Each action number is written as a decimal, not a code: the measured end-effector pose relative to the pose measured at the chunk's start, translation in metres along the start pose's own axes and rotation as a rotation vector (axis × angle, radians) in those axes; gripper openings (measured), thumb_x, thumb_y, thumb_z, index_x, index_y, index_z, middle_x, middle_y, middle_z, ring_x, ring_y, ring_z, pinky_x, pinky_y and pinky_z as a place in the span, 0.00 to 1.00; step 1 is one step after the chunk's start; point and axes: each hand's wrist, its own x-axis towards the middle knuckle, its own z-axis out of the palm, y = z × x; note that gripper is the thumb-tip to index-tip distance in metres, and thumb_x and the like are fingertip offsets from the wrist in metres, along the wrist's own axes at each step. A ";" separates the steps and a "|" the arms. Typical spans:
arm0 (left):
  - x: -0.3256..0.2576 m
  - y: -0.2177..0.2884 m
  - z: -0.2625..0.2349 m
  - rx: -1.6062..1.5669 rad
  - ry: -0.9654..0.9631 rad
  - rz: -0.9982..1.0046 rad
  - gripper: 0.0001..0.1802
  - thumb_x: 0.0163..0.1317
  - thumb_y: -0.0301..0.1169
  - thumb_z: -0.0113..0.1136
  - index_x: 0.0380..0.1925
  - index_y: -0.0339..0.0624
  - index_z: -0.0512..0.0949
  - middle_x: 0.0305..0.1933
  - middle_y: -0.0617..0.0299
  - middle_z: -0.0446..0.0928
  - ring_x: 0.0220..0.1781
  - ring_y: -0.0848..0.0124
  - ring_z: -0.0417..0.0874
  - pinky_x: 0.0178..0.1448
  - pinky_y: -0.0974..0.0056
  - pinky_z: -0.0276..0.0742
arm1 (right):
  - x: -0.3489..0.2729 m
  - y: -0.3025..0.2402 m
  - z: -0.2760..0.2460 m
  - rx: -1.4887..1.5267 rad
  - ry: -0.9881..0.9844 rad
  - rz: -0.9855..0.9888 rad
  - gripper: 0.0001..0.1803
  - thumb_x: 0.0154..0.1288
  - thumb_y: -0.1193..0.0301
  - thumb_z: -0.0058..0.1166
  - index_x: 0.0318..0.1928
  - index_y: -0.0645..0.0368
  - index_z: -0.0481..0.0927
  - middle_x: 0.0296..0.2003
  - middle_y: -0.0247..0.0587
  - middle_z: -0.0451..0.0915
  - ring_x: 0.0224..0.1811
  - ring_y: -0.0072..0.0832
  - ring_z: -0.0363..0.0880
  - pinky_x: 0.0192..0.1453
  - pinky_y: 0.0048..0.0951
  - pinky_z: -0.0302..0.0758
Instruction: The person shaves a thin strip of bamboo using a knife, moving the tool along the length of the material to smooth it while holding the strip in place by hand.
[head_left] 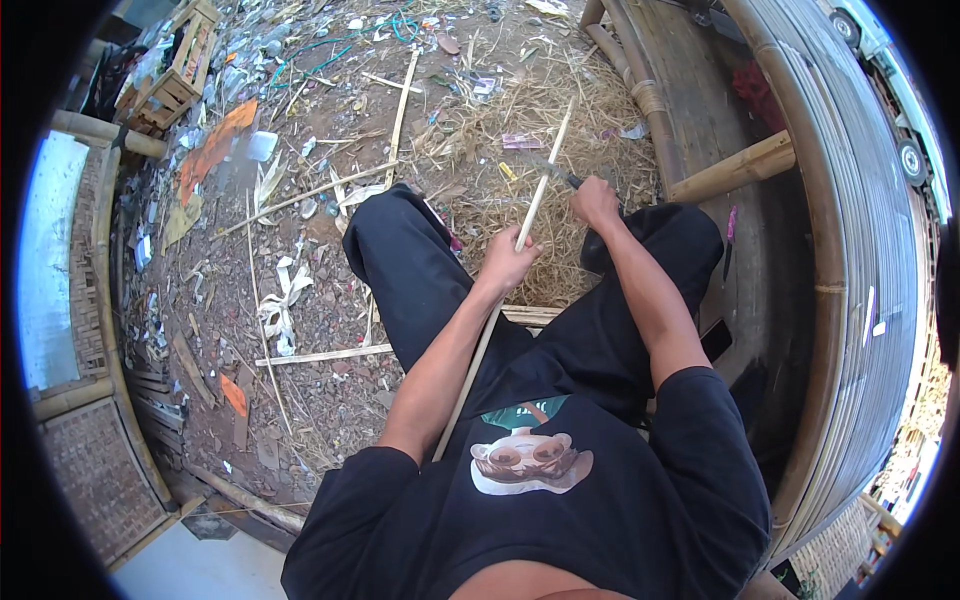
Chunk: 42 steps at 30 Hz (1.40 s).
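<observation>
My left hand is closed around a long pale bamboo strip. The strip runs from beside my body, under my left forearm, up and away to a tip over the straw. In my right hand is the dark handle of a knife. Its blade reaches left to the strip, a little beyond my left hand, and seems to touch it. The blade is blurred, so its edge is hard to make out. My knees are spread on either side, with straw shavings on the ground between them.
Loose bamboo strips lie on the littered dirt ground. A wooden crate stands at the far left, near an orange sheet. Along my right runs a bamboo-framed bench with a dark phone-like object on it. Woven panels stand at the left.
</observation>
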 end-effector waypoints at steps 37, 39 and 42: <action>-0.007 -0.005 -0.029 0.150 0.103 -0.040 0.15 0.54 0.37 0.64 0.23 0.38 0.71 0.18 0.60 0.73 0.20 0.71 0.74 0.27 0.64 0.70 | -0.074 -0.038 0.021 0.058 -0.157 -0.328 0.18 0.52 0.62 0.56 0.27 0.70 0.79 0.28 0.66 0.78 0.35 0.55 0.80 0.42 0.47 0.77; -0.008 -0.007 -0.027 0.229 0.136 0.000 0.15 0.53 0.37 0.64 0.24 0.37 0.72 0.18 0.57 0.73 0.20 0.66 0.76 0.28 0.62 0.71 | -0.072 -0.035 0.029 0.057 -0.154 -0.333 0.16 0.51 0.64 0.56 0.28 0.70 0.79 0.29 0.66 0.78 0.36 0.56 0.79 0.43 0.48 0.77; -0.010 0.000 -0.018 0.354 0.174 0.074 0.14 0.55 0.35 0.62 0.27 0.34 0.73 0.20 0.47 0.75 0.23 0.53 0.78 0.31 0.55 0.72 | -0.056 -0.026 0.040 0.032 -0.076 -0.338 0.13 0.50 0.68 0.55 0.27 0.70 0.79 0.29 0.65 0.78 0.36 0.56 0.79 0.42 0.49 0.77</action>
